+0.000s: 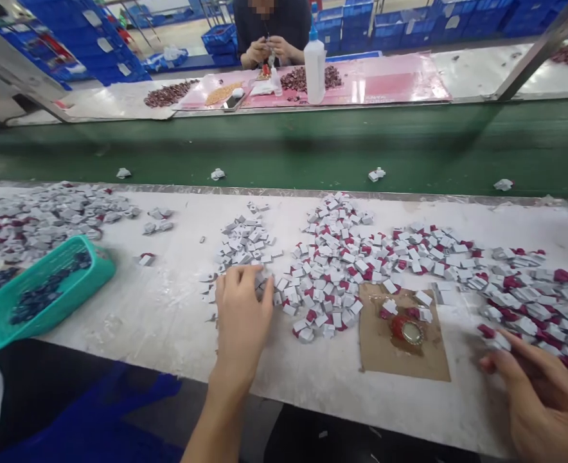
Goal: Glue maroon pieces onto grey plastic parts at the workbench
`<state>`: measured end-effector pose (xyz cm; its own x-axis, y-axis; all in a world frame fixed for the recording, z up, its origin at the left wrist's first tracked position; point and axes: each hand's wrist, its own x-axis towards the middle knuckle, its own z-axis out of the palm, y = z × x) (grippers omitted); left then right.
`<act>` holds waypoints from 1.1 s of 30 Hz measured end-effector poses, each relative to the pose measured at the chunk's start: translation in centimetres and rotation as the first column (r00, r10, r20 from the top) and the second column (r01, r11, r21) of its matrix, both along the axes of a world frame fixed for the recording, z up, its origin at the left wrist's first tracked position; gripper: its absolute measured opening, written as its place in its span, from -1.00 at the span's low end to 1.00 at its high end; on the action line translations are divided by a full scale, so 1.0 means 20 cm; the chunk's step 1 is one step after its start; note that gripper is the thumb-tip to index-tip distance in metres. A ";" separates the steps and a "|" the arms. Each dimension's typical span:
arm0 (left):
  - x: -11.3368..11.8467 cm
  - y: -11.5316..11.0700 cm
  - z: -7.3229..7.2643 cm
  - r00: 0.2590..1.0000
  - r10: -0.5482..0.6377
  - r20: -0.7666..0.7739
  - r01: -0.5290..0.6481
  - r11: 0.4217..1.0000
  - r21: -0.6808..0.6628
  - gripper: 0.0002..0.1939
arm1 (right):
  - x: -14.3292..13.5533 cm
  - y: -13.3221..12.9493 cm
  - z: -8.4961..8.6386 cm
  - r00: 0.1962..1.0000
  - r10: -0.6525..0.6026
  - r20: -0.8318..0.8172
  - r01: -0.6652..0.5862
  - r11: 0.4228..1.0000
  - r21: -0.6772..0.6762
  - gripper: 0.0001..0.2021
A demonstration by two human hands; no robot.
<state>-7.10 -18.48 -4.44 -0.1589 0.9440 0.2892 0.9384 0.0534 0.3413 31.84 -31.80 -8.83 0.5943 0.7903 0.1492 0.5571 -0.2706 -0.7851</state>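
Note:
My left hand (243, 308) rests at the near edge of a pile of small grey pieces (248, 238), fingers bent down among them; whether it grips one is hidden. On the right, my right hand (537, 392) pinches a grey and dark red piece (494, 337) between thumb and fingers, beside a heap of similar pieces (549, 308). Between the hands lies a large pile of grey and red pieces (335, 257). A brown cardboard square (404, 360) holds a small round red-rimmed container (410, 330), with a few pieces at its upper edge.
A teal basket (88, 276) of dark pieces stands at left, near another grey pile (47, 215). Beyond the table runs a green belt (284, 148) with spaced pieces. Across it, a person (272, 26) works behind a white bottle (315, 71).

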 end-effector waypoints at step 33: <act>0.47 -0.41 0.00 0.628 -0.394 0.671 0.607 0.788 -0.106 -0.81 | -0.17 0.19 0.29 0.813 0.582 -0.006 -0.577 0.807 0.122 -0.71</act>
